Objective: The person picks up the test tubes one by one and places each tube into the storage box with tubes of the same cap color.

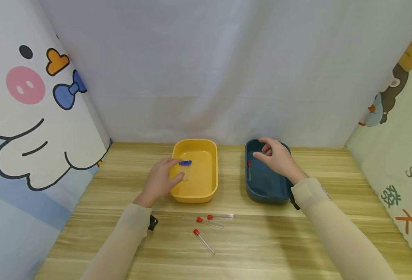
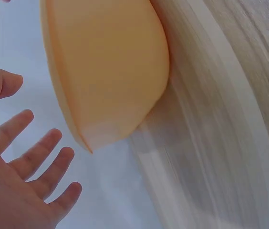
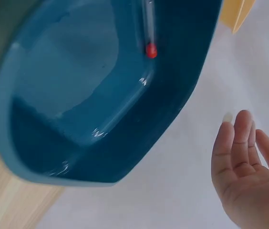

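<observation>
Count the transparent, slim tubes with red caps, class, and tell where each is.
4 visible: three transparent, red-capped tubes on the wood-grain table, and one red-capped tube inside the dark blue, rounded bin. The right hand might hide others.

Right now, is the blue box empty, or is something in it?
Not empty: a red-capped tube shows inside the blue box, near one wall.

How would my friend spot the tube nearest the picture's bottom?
On the table in the head view, find the yellow bin. In front of it lie three red-capped tubes. The lowest tube slants steeply, cap at upper left; its neighbours lie nearly sideways.
</observation>
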A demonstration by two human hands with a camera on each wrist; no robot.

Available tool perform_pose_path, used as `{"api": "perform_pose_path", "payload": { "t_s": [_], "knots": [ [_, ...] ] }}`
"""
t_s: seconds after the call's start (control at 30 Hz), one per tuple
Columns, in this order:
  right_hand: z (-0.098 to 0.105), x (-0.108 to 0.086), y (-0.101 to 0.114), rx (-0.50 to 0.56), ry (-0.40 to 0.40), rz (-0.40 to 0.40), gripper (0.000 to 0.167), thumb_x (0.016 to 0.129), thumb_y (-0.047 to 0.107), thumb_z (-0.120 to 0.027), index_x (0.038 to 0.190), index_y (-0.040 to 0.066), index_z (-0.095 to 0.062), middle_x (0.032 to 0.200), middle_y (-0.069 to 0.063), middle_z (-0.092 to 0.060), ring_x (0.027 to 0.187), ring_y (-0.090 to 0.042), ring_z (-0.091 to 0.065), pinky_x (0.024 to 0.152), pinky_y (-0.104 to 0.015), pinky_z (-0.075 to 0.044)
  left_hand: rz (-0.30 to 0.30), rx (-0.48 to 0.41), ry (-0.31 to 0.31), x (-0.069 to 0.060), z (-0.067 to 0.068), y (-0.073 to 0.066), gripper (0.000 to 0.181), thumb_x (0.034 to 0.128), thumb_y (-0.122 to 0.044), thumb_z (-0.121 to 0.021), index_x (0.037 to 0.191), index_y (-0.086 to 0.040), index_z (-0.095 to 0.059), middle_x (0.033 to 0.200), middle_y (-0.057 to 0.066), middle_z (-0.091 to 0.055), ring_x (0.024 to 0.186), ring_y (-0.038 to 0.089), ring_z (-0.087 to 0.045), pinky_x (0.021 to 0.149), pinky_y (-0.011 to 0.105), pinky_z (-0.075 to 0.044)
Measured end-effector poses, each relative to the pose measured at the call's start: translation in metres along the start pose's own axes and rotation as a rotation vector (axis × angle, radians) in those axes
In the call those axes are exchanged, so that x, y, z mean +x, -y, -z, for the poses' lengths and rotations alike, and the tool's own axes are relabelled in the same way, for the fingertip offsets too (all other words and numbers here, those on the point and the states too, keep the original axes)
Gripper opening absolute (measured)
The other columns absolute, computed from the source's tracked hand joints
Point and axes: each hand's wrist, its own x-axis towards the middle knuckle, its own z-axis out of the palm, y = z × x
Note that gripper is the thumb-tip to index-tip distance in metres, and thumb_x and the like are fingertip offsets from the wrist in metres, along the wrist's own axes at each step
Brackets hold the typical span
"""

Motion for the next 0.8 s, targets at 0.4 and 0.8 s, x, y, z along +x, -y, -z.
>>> {"api": "perform_pose_path", "payload": {
  "t_s": [0.4,0.8],
  "knots": [
    [0.009,-0.017,-0.025,0.029,-0.105,-0.031,0.061,0.106,0.031,-0.059,0.155,0.000,-0.039,0.135,-0.028,-0.053,0.122,-0.042,-0.055,0.101,-0.058,-0.051,-0.150,-0.048,-0.048,-0.003,-0.003,-0.018,0.045,0.0913,-0.024,-0.076,0.134,-0.010,-0.069,0.139,0.016,-0.064,0.130,0.039,-0.058,0.112,0.060,-0.046],
    [0.008,-0.036,-0.055,0.015,-0.181,-0.102,0.058,0.107,0.024,-0.056,0.153,-0.006,-0.038,0.144,-0.034,-0.042,0.130,-0.047,-0.046,0.111,-0.063,-0.042,-0.320,-0.033,-0.090,-0.011,-0.009,-0.039,0.041,0.0892,-0.019,-0.079,0.128,-0.008,-0.072,0.133,0.015,-0.068,0.123,0.036,-0.063,0.107,0.056,-0.052]
  ]
}}
